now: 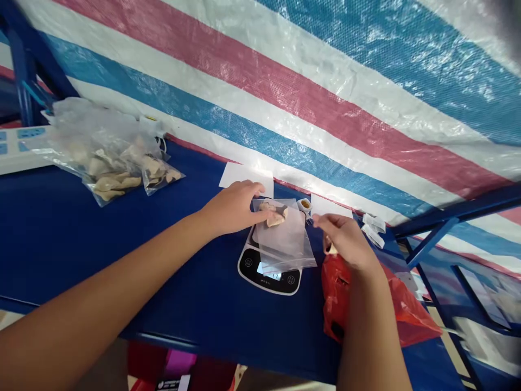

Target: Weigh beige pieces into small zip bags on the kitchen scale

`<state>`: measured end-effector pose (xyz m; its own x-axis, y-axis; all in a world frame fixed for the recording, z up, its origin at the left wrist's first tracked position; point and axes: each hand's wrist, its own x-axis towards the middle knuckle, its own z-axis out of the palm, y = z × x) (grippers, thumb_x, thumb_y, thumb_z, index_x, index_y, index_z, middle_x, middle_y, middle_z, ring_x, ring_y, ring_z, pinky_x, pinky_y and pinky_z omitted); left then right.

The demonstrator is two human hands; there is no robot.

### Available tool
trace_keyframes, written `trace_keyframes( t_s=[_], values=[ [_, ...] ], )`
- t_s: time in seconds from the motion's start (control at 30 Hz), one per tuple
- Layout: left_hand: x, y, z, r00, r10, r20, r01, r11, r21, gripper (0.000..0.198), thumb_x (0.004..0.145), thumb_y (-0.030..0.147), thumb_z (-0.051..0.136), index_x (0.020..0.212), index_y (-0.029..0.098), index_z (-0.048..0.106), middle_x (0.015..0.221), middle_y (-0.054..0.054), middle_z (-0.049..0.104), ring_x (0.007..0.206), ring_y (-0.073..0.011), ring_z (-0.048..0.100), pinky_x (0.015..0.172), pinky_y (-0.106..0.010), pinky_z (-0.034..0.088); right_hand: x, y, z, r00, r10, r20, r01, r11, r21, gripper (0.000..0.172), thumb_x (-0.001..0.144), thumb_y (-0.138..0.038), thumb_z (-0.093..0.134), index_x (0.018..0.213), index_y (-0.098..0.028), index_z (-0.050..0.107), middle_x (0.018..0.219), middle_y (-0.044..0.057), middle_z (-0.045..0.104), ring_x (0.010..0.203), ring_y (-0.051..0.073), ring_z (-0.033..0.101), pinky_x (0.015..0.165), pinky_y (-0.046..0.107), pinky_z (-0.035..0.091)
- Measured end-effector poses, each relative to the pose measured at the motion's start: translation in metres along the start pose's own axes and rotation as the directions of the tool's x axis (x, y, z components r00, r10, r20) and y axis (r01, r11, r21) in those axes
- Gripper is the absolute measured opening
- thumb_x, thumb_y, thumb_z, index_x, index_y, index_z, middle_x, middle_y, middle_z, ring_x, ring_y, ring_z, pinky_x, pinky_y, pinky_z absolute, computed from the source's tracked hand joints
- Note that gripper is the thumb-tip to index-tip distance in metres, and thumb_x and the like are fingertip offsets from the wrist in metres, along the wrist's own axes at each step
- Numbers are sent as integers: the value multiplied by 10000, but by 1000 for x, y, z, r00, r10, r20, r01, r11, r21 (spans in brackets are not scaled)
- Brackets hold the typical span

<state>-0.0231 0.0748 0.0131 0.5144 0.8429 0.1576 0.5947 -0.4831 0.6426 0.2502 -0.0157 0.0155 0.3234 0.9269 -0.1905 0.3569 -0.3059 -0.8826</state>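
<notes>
A black and white digital kitchen scale (248,266) lies on the blue table with its display lit. On it is a clear zip bag (283,244), with a few beige, dried-looking pieces (277,217) at its far end. My left hand (236,209) reaches over from the left, thumb and fingers apart. Its thumb tip is at the beige pieces; I cannot tell whether it touches them. My right hand (344,239) is right of the scale, over the mouth of a red plastic bag (336,293). Its fingers are bent together, and what they hold is hidden.
Clear bags of beige pieces (108,182) are piled at the left, beside a white tray (24,155). White paper (246,176) and a small roll (304,205) lie behind the scale. White folded strips (373,228) lie farther right. A striped tarp (260,87) hangs behind.
</notes>
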Motion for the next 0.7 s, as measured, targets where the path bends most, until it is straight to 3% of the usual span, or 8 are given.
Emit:
trace_keyframes(
  t_s=[0.1,0.2,0.33,0.5,0.7],
  values=[
    [7,-21,16,994,-46,103,57,993,-99,474,844,583,682,1146,217,701,1085,-79,725,940,-252,639,775,-363,463,-10,-3,-10,978,88,191,-36,964,-264,475,755,-631,828,757,-168,724,574,-38,499,506,91,429,473,231,329],
    [1,-23,22,996,-49,71,65,968,-244,400,845,541,703,1090,226,728,946,-41,718,798,-192,606,715,-334,438,-13,-5,-2,955,20,297,51,972,-229,441,787,-600,793,825,-162,766,640,-30,516,572,95,411,522,242,324],
    [-4,-14,18,998,-59,16,59,857,-511,324,844,510,737,982,219,704,905,-23,701,822,-176,638,746,-319,465,-10,-2,17,968,-154,196,183,973,-140,494,814,-627,738,951,-156,789,724,6,610,589,123,466,545,274,362],
    [8,6,28,989,-141,44,130,691,-712,460,788,484,818,1112,231,611,836,-5,705,758,-187,687,737,-337,516,-8,3,14,953,-298,52,303,936,-179,481,856,-608,712,987,-155,805,665,-8,572,568,131,449,554,288,355],
    [41,36,60,992,-128,-7,87,714,-694,526,769,426,831,1215,201,662,1038,-81,739,843,-206,712,790,-371,550,-4,7,-13,936,-348,-57,319,904,-284,463,902,-605,642,971,-168,778,565,-35,497,513,141,432,524,291,309]
  ],
)
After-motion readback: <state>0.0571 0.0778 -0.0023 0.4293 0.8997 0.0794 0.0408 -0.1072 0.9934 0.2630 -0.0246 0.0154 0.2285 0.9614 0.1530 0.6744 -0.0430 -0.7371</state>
